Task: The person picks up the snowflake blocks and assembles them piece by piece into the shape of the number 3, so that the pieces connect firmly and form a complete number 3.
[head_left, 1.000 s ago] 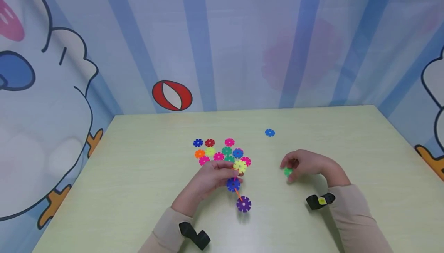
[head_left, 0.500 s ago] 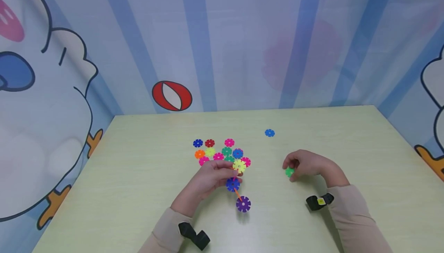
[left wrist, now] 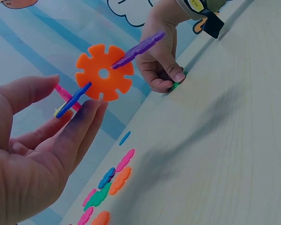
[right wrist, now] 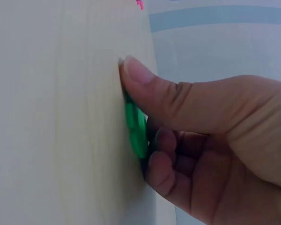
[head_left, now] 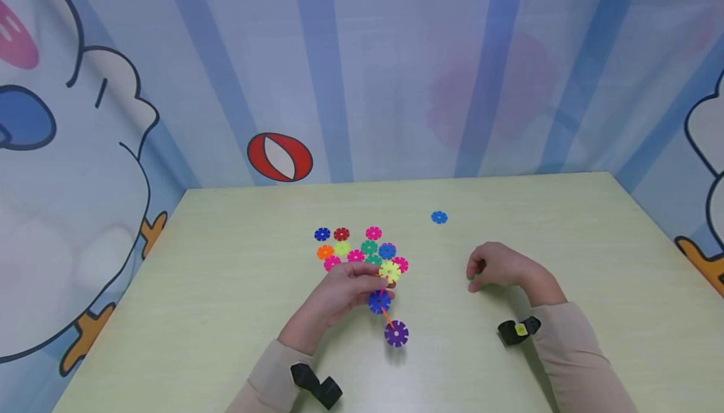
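Observation:
My left hand (head_left: 339,292) pinches a chain of notched plastic snowflake discs above the table. In the left wrist view the chain's orange disc (left wrist: 93,63) faces the camera, with a purple disc (left wrist: 139,49) slotted into one side and a blue disc (left wrist: 75,99) into the other. A pink disc (left wrist: 64,94) sits between the fingertips; the yellow disc (head_left: 389,271) shows best in the head view. My right hand (head_left: 500,267) is low at the tabletop, its thumb and fingers around the edges of a green disc (right wrist: 137,131), which is mostly hidden in the head view.
Several loose discs lie in a group just beyond my left hand, among them a dark red disc (head_left: 342,234) and an orange disc (head_left: 325,252). One blue disc (head_left: 438,217) lies apart, farther back. A printed curtain (head_left: 396,73) stands behind the table (head_left: 226,243).
My right hand has shifted slightly right, and the green disc has turned or slipped mostly out of sight behind its fingers. The left hand and the chain stay almost still.

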`<state>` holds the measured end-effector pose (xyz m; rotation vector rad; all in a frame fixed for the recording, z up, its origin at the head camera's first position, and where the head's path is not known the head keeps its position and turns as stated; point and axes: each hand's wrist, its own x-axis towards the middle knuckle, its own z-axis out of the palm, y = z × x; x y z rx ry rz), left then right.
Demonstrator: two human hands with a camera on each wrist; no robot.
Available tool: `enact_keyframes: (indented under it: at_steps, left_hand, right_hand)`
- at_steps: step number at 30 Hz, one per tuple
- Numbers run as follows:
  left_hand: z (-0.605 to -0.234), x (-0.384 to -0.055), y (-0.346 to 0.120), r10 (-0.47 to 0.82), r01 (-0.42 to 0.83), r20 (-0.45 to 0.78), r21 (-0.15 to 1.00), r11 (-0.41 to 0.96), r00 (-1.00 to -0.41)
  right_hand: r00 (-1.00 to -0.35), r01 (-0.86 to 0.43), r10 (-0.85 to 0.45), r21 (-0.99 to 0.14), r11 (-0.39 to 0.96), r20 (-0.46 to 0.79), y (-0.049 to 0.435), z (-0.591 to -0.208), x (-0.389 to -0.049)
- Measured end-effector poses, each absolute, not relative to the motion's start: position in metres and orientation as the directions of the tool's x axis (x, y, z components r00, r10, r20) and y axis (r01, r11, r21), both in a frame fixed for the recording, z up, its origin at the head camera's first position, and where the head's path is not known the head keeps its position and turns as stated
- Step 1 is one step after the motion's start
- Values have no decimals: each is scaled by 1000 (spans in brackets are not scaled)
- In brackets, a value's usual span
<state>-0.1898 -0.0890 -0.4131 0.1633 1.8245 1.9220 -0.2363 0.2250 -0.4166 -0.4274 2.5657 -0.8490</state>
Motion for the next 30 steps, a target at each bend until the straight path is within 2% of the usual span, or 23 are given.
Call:
enact_keyframes:
  at_steps: [30]
  left_hand:
    - [-415, -190, -88, 414, -250, -234, 968, 15, -880]
  right_hand:
    - [-888, -161, -388, -620, 768, -249, 231, -419, -239]
